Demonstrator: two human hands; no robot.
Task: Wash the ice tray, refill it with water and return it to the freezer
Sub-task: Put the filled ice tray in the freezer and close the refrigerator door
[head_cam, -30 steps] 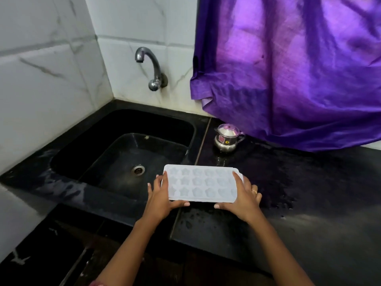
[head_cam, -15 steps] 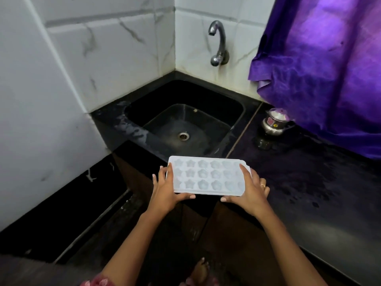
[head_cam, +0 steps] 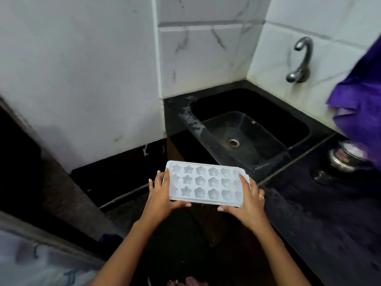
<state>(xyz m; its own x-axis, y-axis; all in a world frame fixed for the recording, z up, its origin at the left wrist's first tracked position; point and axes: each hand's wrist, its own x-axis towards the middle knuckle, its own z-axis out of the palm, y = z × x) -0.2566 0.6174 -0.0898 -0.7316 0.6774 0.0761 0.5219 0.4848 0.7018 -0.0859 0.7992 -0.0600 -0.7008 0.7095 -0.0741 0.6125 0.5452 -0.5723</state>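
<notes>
One white ice tray [head_cam: 206,185], with three rows of star and flower moulds, is held level in the air in front of the black counter [head_cam: 319,213], apart from the one sink [head_cam: 216,104]. The left hand [head_cam: 162,200] and right hand [head_cam: 246,205] each grip a short end, thumbs along the near edge. Beyond are one tap [head_cam: 301,60], one steel pot [head_cam: 343,157] and one purple curtain [head_cam: 358,108].

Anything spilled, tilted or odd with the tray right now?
Nothing stands out. The left hand and right hand hold the ice tray about level by its ends; no drips visible. Whitish streaks mark the sink rim.
</notes>
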